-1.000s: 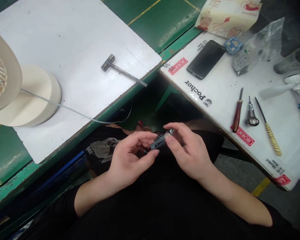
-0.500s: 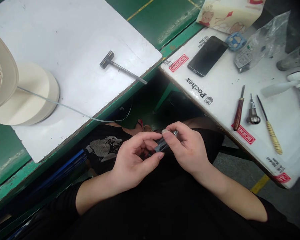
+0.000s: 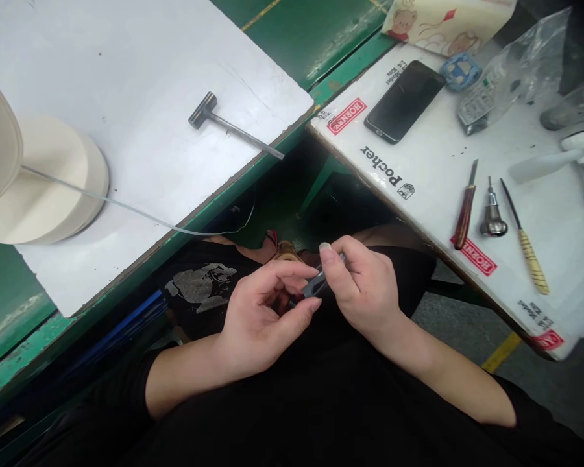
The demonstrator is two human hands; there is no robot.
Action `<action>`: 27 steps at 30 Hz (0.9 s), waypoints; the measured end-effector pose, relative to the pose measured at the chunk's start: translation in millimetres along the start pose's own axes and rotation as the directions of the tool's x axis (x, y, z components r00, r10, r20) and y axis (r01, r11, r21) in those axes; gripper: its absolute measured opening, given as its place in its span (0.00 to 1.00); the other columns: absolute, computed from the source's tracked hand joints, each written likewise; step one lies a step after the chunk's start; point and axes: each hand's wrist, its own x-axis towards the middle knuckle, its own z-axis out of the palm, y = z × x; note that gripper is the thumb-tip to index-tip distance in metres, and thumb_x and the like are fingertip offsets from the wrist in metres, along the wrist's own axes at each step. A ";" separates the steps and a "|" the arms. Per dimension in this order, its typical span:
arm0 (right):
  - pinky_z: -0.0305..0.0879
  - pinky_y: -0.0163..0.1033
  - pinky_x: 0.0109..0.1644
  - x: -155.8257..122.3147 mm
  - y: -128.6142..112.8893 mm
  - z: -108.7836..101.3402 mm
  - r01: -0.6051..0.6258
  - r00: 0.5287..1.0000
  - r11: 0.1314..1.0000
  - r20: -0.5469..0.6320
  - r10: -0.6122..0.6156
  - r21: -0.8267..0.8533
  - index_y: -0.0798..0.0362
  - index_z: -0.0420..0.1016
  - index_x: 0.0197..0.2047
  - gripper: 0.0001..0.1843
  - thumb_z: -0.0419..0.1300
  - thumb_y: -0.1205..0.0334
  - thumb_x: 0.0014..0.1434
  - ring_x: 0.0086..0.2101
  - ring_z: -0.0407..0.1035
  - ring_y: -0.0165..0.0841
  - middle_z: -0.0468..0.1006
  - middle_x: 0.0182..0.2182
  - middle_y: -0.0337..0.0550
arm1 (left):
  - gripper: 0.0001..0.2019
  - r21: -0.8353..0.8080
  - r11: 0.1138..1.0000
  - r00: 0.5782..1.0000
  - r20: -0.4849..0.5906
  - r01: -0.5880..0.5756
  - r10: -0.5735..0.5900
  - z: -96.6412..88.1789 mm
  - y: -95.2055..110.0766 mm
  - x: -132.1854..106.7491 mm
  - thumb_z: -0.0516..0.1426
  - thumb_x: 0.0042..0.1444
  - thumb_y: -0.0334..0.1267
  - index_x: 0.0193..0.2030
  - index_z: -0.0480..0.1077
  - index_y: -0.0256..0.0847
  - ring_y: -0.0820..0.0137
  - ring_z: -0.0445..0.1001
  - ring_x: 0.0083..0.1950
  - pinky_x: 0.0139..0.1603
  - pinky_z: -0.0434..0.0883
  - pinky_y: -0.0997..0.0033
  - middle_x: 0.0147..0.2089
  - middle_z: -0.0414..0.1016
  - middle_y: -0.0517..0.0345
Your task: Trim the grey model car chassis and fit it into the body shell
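You hold a small grey metal part (image 3: 315,284) over your lap, well below and to the left of the black phone (image 3: 403,100), under the gap between the two tabletops. Your left hand (image 3: 257,318) pinches its near end between thumb and curled fingers. Your right hand (image 3: 365,292) closes thumb and forefinger on the far end. Both grips are narrow and closed on the part. Your fingertips hide most of it, so I cannot tell what the piece is. For work this fine, I judge it best to make the left hand the steady anchor and let the right do the small adjusting, with your wrists braced on your thighs. A piece dropped on dark cloth would be hard to find. Three hand tools (image 3: 492,220) lie below and to the right of the phone.
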 end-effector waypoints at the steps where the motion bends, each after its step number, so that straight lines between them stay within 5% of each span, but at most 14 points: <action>1: 0.61 0.40 0.29 0.0 -0.4 -0.4 -0.003 1.000 1.000 0.000 0.003 0.000 0.46 0.74 0.33 0.31 0.63 0.35 0.84 0.23 0.65 0.31 0.74 0.22 0.36 | 0.18 0.004 1.000 1.000 0.000 0.001 -0.001 0.4 -0.2 0.2 0.79 0.65 0.33 0.60 0.88 0.49 0.69 0.83 0.41 0.39 0.79 0.70 0.45 0.86 0.58; 8: 0.67 0.39 0.32 4.3 2.3 -10.9 -0.092 0.988 0.991 0.133 0.079 0.094 0.47 0.85 0.43 0.30 0.65 0.28 0.82 0.29 0.74 0.33 0.83 0.31 0.38 | 0.18 -0.050 0.994 0.996 -0.010 0.094 -0.094 3.7 3.1 6.7 0.78 0.68 0.36 0.62 0.86 0.45 0.68 0.86 0.39 0.40 0.82 0.70 0.42 0.86 0.58; 13: 0.72 0.40 0.38 0.7 13.0 -19.9 -0.086 0.985 0.973 0.162 0.051 0.214 0.45 0.89 0.54 0.27 0.61 0.31 0.86 0.32 0.75 0.32 0.86 0.40 0.40 | 0.17 -0.057 0.988 0.989 -0.019 0.143 -0.144 -3.6 5.2 12.9 0.79 0.66 0.36 0.60 0.89 0.43 0.65 0.89 0.47 0.52 0.87 0.67 0.48 0.91 0.53; 19: 0.70 0.40 0.38 -0.5 12.9 -26.2 -0.027 0.992 0.987 0.126 0.008 0.155 0.46 0.89 0.46 0.21 0.66 0.41 0.86 0.29 0.71 0.32 0.79 0.29 0.36 | 0.19 -0.197 0.951 0.971 0.065 0.237 -0.229 -13.4 -0.1 18.7 0.83 0.62 0.34 0.59 0.93 0.45 0.62 0.92 0.52 0.56 0.88 0.66 0.52 0.95 0.51; 27: 0.65 0.35 0.32 -1.5 9.2 -26.1 0.026 0.996 0.991 0.082 -0.037 0.131 0.47 0.82 0.38 0.24 0.66 0.46 0.86 0.27 0.72 0.28 0.80 0.27 0.34 | 0.25 -0.258 0.960 0.993 0.081 0.108 -0.090 -15.2 -4.4 17.0 0.83 0.59 0.27 0.60 0.92 0.52 0.72 0.86 0.48 0.51 0.83 0.77 0.52 0.91 0.59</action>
